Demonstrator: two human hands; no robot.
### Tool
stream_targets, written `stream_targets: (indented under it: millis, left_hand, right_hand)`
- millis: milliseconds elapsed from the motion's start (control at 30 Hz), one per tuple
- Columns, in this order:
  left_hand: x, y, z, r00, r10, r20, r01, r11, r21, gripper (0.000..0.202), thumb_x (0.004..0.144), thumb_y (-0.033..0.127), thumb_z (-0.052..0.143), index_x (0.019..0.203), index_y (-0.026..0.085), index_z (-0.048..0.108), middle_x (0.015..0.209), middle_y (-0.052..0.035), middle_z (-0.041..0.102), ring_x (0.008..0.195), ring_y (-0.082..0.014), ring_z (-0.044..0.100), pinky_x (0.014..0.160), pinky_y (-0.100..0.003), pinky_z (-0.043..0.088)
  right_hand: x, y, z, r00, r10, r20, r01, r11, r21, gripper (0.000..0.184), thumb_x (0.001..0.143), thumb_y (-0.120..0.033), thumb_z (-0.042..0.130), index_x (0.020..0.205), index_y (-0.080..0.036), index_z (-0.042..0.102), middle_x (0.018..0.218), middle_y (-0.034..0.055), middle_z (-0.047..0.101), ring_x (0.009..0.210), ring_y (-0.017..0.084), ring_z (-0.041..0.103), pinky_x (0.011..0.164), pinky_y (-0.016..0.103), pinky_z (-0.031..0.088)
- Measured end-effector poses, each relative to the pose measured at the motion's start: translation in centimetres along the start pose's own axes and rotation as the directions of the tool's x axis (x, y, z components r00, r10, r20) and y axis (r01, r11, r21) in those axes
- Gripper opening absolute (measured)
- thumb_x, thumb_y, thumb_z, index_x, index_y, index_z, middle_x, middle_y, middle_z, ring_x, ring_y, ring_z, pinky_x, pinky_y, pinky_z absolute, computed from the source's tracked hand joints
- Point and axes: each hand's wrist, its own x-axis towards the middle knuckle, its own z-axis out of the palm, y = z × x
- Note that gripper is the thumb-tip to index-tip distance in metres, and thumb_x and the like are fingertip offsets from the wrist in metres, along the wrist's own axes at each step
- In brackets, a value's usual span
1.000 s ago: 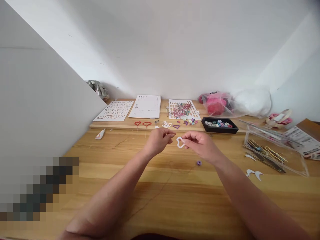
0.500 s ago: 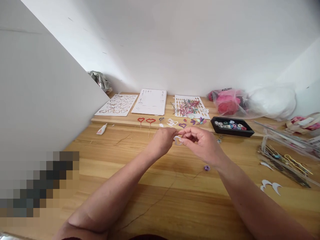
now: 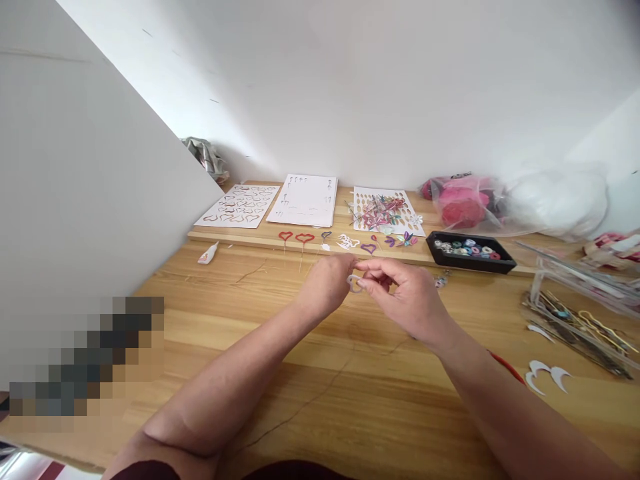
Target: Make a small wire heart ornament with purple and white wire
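Observation:
A small white heart-shaped outline (image 3: 351, 283) is between my two hands above the wooden table (image 3: 240, 373). My right hand (image 3: 407, 293) is closed, its thumb and a finger pinching the heart's right side. Beside it, my left hand (image 3: 325, 285) is closed with its fingertips turned away, meeting my right index finger; what they grip is hidden. A thin dark thread or wire (image 3: 300, 415) trails over the table below. Purple heart outlines (image 3: 369, 249) and white cut-out pieces (image 3: 349, 241) lie just beyond my hands.
Red heart outlines on stems (image 3: 305, 238), a glue bottle (image 3: 208, 253) and cut-out sheets (image 3: 236, 205) lie to the left. A black tray of thread spools (image 3: 470, 253), a clear box (image 3: 580, 293) and white crescents (image 3: 557, 377) are at right. A red curved thing (image 3: 507, 369) shows beside my right forearm.
The view has shifted slightly. My right hand has turned a little, and more of the white heart outline shows. The purple spool is now hidden behind my right wrist; the red curved thing has come into view.

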Motion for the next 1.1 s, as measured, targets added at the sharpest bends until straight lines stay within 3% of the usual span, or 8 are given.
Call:
stream_targets:
  millis: [167, 333, 433, 567, 667, 867, 1000, 1100]
  left_hand:
    - [0.1, 0.2, 0.2, 1.000, 0.003, -0.002, -0.003, 0.998, -0.060, 0.026, 0.082, 0.006, 0.050, 0.094, 0.017, 0.071, 0.089, -0.0074, 0.075, 0.080, -0.0192, 0.066, 0.071, -0.026, 0.045]
    - [0.1, 0.5, 0.0, 0.999, 0.044, -0.019, -0.046, 0.987, -0.155, 0.026, 0.086, 0.011, 0.050, 0.098, 0.016, 0.072, 0.088, -0.0067, 0.074, 0.080, -0.0174, 0.065, 0.073, -0.026, 0.046]
    - [0.0, 0.3, -0.6, 0.999, 0.023, -0.026, -0.029, 0.969, -0.244, 0.020, 0.085, 0.018, 0.058, 0.099, 0.016, 0.072, 0.083, -0.0045, 0.072, 0.071, -0.0140, 0.061, 0.067, -0.024, 0.044]
    - [0.1, -0.1, -1.6, 0.996, -0.051, 0.074, 0.077, 0.904, -0.421, 0.018, 0.082, 0.032, 0.066, 0.084, 0.015, 0.071, 0.064, 0.0005, 0.062, 0.055, -0.0092, 0.049, 0.054, -0.021, 0.037]
    - [0.4, -0.3, -2.1, 0.993, -0.096, 0.065, 0.115, 0.881, -0.458, 0.021, 0.080, 0.034, 0.067, 0.075, 0.014, 0.068, 0.057, 0.0021, 0.056, 0.051, -0.0079, 0.045, 0.050, -0.020, 0.034]
    - [0.7, -0.5, -2.0, 0.981, -0.196, 0.004, 0.167, 0.826, -0.538, 0.019, 0.079, 0.033, 0.070, 0.078, 0.014, 0.069, 0.053, 0.0015, 0.059, 0.049, -0.0094, 0.054, 0.048, -0.020, 0.040]
    - [0.6, -0.4, -1.6, 0.979, -0.194, 0.056, 0.188, 0.779, -0.599, 0.017, 0.075, 0.030, 0.073, 0.081, 0.014, 0.072, 0.057, -0.0009, 0.065, 0.052, -0.0112, 0.060, 0.051, -0.021, 0.046]
    - [0.5, -0.2, -1.5, 0.978, -0.181, 0.105, 0.207, 0.772, -0.600, 0.015, 0.075, 0.028, 0.072, 0.081, 0.014, 0.072, 0.057, -0.0013, 0.065, 0.052, -0.0116, 0.061, 0.051, -0.021, 0.047]
  right_hand:
    - [0.1, 0.7, 0.3, 0.999, -0.022, -0.035, 0.020, 0.999, -0.049, 0.016, 0.085, -0.017, 0.066, 0.097, -0.020, 0.076, 0.082, 0.0009, 0.077, 0.059, 0.012, 0.059, 0.058, 0.025, 0.044]
    - [0.2, 1.0, -0.1, 1.000, -0.017, -0.010, 0.016, 0.995, -0.101, 0.010, 0.085, -0.016, 0.063, 0.083, -0.020, 0.071, 0.071, -0.0012, 0.071, 0.056, 0.011, 0.054, 0.057, 0.025, 0.040]
    - [0.4, 1.3, -0.8, 1.000, 0.004, -0.003, -0.005, 0.990, -0.143, 0.010, 0.087, -0.020, 0.061, 0.081, -0.020, 0.069, 0.066, -0.0018, 0.066, 0.055, 0.011, 0.052, 0.058, 0.026, 0.039]
    - [0.6, 1.9, -1.6, 1.000, 0.005, 0.003, -0.004, 0.988, -0.155, 0.009, 0.087, -0.020, 0.060, 0.082, -0.020, 0.068, 0.069, -0.0017, 0.066, 0.057, 0.012, 0.053, 0.059, 0.026, 0.039]
    - [0.8, 2.1, -2.2, 1.000, -0.010, -0.009, 0.008, 0.986, -0.165, 0.009, 0.086, -0.018, 0.061, 0.080, -0.020, 0.068, 0.069, -0.0017, 0.066, 0.057, 0.011, 0.052, 0.058, 0.026, 0.039]
    - [0.8, 1.1, -2.9, 1.000, 0.000, -0.016, -0.002, 0.991, -0.132, 0.010, 0.087, -0.022, 0.063, 0.082, -0.020, 0.071, 0.074, 0.0003, 0.071, 0.060, 0.013, 0.057, 0.056, 0.025, 0.040]
    - [0.4, 0.6, -2.1, 0.999, 0.017, 0.042, -0.015, 0.998, -0.053, 0.006, 0.085, -0.024, 0.068, 0.089, -0.022, 0.070, 0.079, 0.0001, 0.074, 0.065, 0.014, 0.063, 0.059, 0.025, 0.043]
    - [0.3, 0.9, -1.6, 0.999, 0.031, 0.021, -0.030, 0.998, -0.055, 0.016, 0.083, -0.023, 0.070, 0.099, -0.022, 0.069, 0.076, -0.0008, 0.074, 0.061, 0.013, 0.062, 0.060, 0.025, 0.045]
